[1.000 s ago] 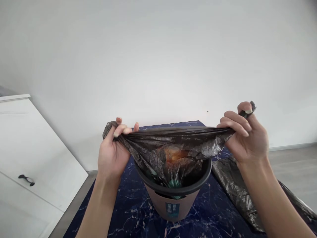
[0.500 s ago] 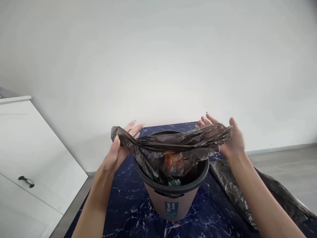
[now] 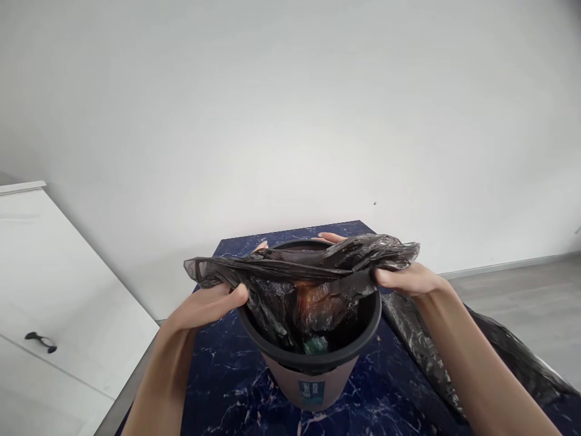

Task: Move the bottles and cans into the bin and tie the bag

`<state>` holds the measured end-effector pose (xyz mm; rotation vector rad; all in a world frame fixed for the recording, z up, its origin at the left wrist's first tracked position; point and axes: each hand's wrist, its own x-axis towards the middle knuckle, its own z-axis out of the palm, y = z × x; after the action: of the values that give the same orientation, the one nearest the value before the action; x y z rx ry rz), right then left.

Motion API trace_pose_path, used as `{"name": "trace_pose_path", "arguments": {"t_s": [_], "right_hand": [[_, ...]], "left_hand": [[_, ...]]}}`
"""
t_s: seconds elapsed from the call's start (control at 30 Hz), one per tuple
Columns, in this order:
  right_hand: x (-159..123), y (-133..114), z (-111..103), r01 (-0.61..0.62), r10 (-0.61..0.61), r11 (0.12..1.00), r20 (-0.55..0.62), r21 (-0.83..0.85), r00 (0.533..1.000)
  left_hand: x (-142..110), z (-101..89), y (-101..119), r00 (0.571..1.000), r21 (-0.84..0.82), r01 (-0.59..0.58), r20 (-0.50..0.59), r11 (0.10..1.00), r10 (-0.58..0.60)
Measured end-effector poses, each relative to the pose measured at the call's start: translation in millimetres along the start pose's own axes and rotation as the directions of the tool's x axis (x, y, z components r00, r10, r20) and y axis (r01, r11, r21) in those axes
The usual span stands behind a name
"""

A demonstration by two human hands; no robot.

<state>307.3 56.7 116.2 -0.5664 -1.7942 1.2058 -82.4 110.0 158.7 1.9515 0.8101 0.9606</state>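
A filled dark garbage bag [image 3: 318, 306] sits inside a trash can [image 3: 313, 381] with a black rim and a blue label on its front. Orange and green contents show through the thin plastic. The bag's upper edge is gathered into a band across the can's mouth. On the left, my left hand [image 3: 213, 306] grips that band, thumb in front and fingers mostly hidden behind the plastic. At the other end, my right hand [image 3: 403, 280] clasps the band too, its thumb on the near side and its fingertips showing beyond the far side.
Beneath the can is a dark blue marble-patterned table [image 3: 218, 375]. Another dark plastic bag [image 3: 426, 345] lies flat at the right, partly behind my right forearm. A white cabinet [image 3: 68, 272] with a black handle stands at left. Behind the table rises a white wall [image 3: 290, 121].
Both hands have come down and inward toward the can's rim. Their spread fingers have closed around the bag's gathered edge, which now hangs lower and wider on the left.
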Motion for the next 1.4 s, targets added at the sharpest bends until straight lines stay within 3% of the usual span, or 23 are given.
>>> {"name": "trace_pose_path", "arguments": {"t_s": [0.1,0.2,0.3,0.4,0.47,0.6,0.67,0.73,0.8,0.87,1.0,1.1,1.2,1.3,1.4], "right_hand": [[9.8,-32.0,21.7,-0.085,0.066,0.978,-0.105,-0.192,0.992],[13.4,-44.2,35.9,-0.152,0.114,0.979,-0.25,-0.137,0.961],[16.7,-45.9,44.1,-0.115,0.109,0.993,-0.324,0.002,0.94],[21.1,-48.2,49.7,0.041,-0.005,0.996,-0.387,0.084,0.922],[23.1,-52.1,53.3,0.155,-0.077,0.976,-0.424,0.154,0.902],[22.0,-63.7,62.6,0.238,-0.099,0.943,-0.483,0.235,0.87],[20.4,-70.2,69.5,0.226,-0.094,0.945,-0.464,0.237,0.881],[19.8,-76.5,78.0,0.217,-0.101,0.946,-0.418,0.24,0.903],[21.4,-81.9,87.4,0.228,-0.111,0.941,-0.406,0.251,0.907],[25.8,-85.8,96.2,0.219,-0.09,0.943,-0.443,0.25,0.892],[42.6,-88.6,107.0,-0.012,0.073,0.992,-0.498,0.124,0.864],[58.0,-90.3,108.8,-0.223,0.173,0.973,-0.454,-0.058,0.874],[70.1,-95.0,108.6,-0.321,0.25,0.931,-0.336,-0.174,0.908],[76.7,-99.7,109.8,-0.285,0.275,0.854,-0.087,-0.435,0.957],[79.8,-100.4,115.8,-0.189,0.296,0.77,0.079,-0.609,0.952]], "left_hand": [[-1.2,17.6,21.6,0.983,-0.081,0.181,-0.019,0.98,-0.183],[-1.5,32.4,41.3,0.959,-0.188,0.259,-0.069,0.947,-0.276],[-1.9,41.6,53.1,0.973,-0.219,0.178,-0.108,0.959,-0.205],[-0.8,49.7,60.3,0.977,-0.196,0.076,-0.183,0.978,-0.112],[1.4,55.0,64.5,0.967,-0.279,-0.024,-0.25,0.96,-0.049],[6.2,59.3,70.3,0.946,-0.582,-0.234,-0.322,0.779,0.044],[6.4,58.4,72.3,0.943,-0.68,-0.267,-0.331,0.682,0.039],[4.7,57.8,75.3,0.954,-0.72,-0.253,-0.296,0.646,0.045],[1.5,59.1,80.1,0.971,-0.691,-0.225,-0.221,0.687,0.096],[-3.0,62.3,86.0,0.979,-0.579,-0.202,-0.134,0.79,0.152],[-16.0,70.7,94.0,0.995,-0.217,-0.104,-0.034,0.971,0.099],[-24.8,74.3,91.7,0.999,-0.079,-0.031,-0.032,0.996,0.029],[-28.5,73.8,86.7,0.998,-0.012,-0.002,-0.064,1.0,0.001],[-28.7,70.3,85.7,0.994,0.025,-0.02,-0.107,0.999,0.022],[-28.7,65.5,87.0,0.994,-0.01,-0.062,-0.095,0.998,0.06]]}}
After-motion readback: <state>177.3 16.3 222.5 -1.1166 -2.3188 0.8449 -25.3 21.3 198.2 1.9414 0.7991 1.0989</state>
